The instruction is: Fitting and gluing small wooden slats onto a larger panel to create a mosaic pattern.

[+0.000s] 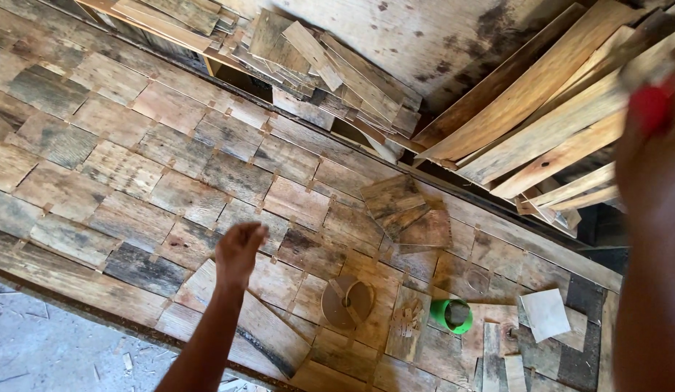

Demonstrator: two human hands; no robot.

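A red-handled tool [651,107], blurred and close to the camera, was raised at the upper right, gripped in the right hand [653,167].

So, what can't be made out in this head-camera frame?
- Right hand: blurred, close to the lens; its grip on the red-tipped tool is unreadable.
- The tool's far end is cut off by the right edge.
- Left hand: seen from behind, motion-blurred; its fingers' state is unclear.
- Green cup: contents too small to tell.
- Stacked planks: ends run beyond the top edge.

No pkgs, labels, signs or screens in view.
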